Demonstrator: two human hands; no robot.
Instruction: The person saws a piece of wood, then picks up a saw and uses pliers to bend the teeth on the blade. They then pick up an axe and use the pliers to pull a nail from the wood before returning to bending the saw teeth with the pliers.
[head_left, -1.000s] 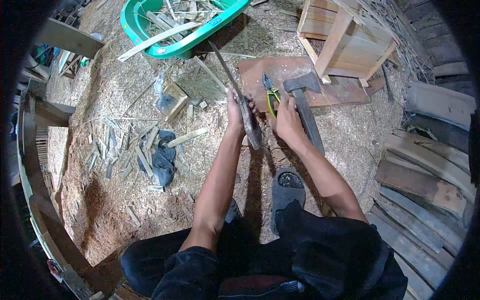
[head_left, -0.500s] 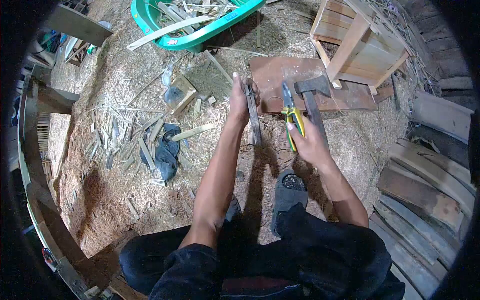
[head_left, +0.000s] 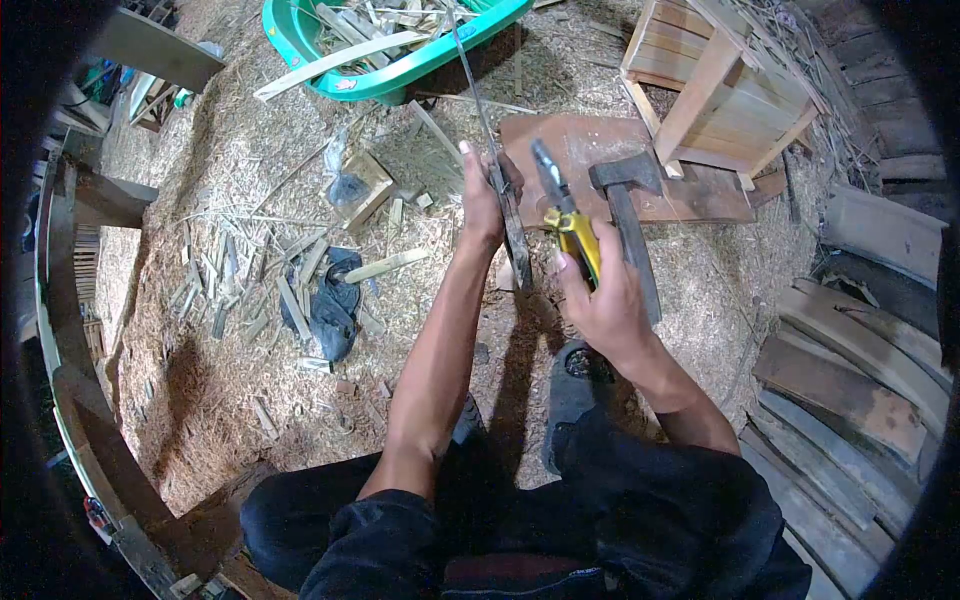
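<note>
My left hand (head_left: 483,205) is closed around a long, thin dark strip (head_left: 468,68), gripping it near its thicker, worn lower part. The strip's narrow end reaches up across the green tub's rim in this view. My right hand (head_left: 608,290) grips pliers (head_left: 568,222) with yellow and green handles, their jaws pointing up and left, just right of the strip. An axe (head_left: 630,215) with a dark head and wooden handle lies beyond the right hand, its head on a reddish-brown board (head_left: 535,150).
A green tub (head_left: 385,85) full of wood scraps stands at the back. A slatted wooden stand (head_left: 690,75) is at the back right. Stacked planks (head_left: 840,400) line the right side. Wood offcuts, a dark cloth (head_left: 335,310) and a small wooden frame (head_left: 360,190) lie on the left.
The strip in my left hand has swung so its narrow end now stretches upward. The pliers have moved slightly left, toward the strip, and turned.
</note>
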